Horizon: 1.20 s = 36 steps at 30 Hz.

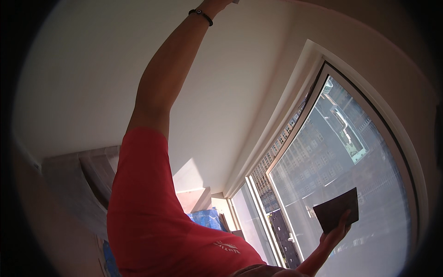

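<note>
My left arm, in a red sleeve with a dark beaded bracelet [201, 16] at the wrist, is stretched up along the pale plain surface. My left hand [220, 3] is cut off by the top edge. A small bit of something grey [236, 1] shows at its fingers, too little to name. At the lower right, my right hand [338, 232] is closed on the lower edge of a dark, flat, four-sided sheet [336, 208], with a finger lying across its face. The sheet is tilted and stands out against the window.
A large framed window [318, 152] fills the right side, with buildings beyond it and a white handle [290, 238] on its frame. Grey drapery [76, 177] hangs at the left. Blue crumpled sheeting [207, 219] shows behind my red shirt.
</note>
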### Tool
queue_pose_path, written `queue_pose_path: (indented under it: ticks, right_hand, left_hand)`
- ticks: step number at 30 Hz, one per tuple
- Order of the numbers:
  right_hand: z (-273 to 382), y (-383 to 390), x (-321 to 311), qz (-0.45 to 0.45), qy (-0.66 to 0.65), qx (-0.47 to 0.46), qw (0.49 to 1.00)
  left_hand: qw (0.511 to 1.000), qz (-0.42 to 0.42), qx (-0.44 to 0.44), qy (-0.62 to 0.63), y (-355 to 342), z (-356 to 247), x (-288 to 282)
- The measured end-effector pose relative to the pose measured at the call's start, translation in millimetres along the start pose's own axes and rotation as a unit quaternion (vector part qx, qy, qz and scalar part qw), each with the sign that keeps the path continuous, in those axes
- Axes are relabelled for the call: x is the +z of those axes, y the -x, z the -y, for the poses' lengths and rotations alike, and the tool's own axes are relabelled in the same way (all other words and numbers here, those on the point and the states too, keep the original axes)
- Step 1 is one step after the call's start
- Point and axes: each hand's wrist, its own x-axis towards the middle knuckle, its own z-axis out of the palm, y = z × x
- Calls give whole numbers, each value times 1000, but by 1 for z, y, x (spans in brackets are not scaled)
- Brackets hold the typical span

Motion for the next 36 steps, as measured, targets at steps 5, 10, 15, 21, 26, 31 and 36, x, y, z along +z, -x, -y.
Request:
queue_pose_path:
  ticks: [5,10,15,21,26,31,36]
  right_hand:
    - [-2,0,-3,-16,12,12,1000]
    - [-9,-8,-22,-40,-8,15,999]
    - [-7,-8,-15,-10,-21,2,1000]
    - [-12,2,6,12,-48,5,999]
    - [-33,30,24,133,-226,154,953]
    - [-28,70,44,248,-352,272,860]
    - [1,84,14,289,-382,294,827]
  left_hand:
    - [1000,14,-12,10,-11,-16,1]
    - [995,53,-25,85,-1,-29,13]
    - [986,29,67,151,32,-27,-5]
    - [967,-67,115,217,73,-9,-64]
    - [894,-49,196,400,247,-17,-69]
    - [798,181,252,517,420,-100,-33]
    - [741,288,296,529,479,-147,-21]
